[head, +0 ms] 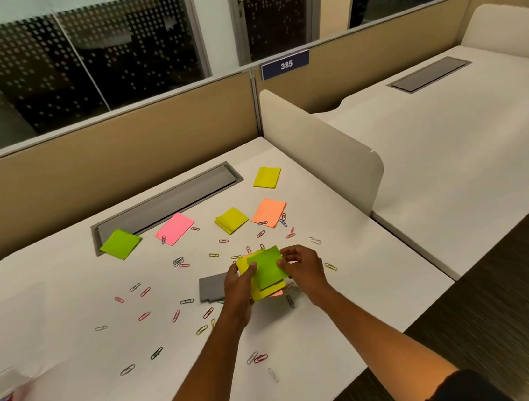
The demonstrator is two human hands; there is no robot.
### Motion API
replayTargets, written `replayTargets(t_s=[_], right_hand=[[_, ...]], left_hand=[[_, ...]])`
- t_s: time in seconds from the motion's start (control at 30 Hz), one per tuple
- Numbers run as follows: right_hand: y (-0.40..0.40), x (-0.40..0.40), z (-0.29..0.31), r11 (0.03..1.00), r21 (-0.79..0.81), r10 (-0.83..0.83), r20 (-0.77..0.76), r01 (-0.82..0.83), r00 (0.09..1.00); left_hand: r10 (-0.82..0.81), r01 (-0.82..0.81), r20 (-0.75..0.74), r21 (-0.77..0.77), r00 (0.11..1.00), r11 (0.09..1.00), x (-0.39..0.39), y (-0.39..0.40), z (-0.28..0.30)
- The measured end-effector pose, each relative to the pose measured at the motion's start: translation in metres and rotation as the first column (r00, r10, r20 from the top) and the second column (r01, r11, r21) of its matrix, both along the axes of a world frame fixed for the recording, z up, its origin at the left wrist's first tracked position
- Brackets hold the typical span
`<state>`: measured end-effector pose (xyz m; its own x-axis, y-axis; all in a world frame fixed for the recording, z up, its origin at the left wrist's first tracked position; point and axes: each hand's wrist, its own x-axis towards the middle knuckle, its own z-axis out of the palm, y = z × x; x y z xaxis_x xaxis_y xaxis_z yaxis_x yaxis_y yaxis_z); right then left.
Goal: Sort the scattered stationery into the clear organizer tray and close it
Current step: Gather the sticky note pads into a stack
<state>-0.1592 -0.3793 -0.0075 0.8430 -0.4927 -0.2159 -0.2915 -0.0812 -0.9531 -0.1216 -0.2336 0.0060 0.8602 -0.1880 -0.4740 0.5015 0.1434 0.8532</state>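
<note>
A stack of square green, yellow and orange sticky notes (267, 271) is held above the white desk. Five more pads are spread behind it, coloured wire paperclips (144, 316) are scattered around, and what may be the clear plastic organizer tray (4, 395) is blurred at left.

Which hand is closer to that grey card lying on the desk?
Left. The left hand lies right over the grey card's right edge while gripping the stack of notes. The right hand grips the stack's other side, farther from the card.
</note>
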Motion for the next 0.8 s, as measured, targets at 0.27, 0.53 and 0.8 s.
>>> replayTargets(t_s=[0.27, 0.53, 0.8], right_hand=[[0.037, 0.004, -0.012, 0.996, -0.020, 0.086, -0.047, -0.087, 0.995], [0.069, 0.009, -0.020, 0.974, 0.148, 0.178, -0.021, -0.173, 0.984], [0.111, 0.017, -0.010, 0.829, 0.422, 0.395, 0.027, -0.368, 0.919]], left_hand=[[0.033, -0.036, 0.045, 0.075, 0.998, 0.997, -0.009, 0.028, -0.008], [0.147, -0.149, 0.032, 0.091, 0.989, 0.985, -0.021, 0.062, -0.016], [0.204, -0.213, 0.075, 0.143, 0.976, 0.967, -0.035, 0.115, -0.009]])
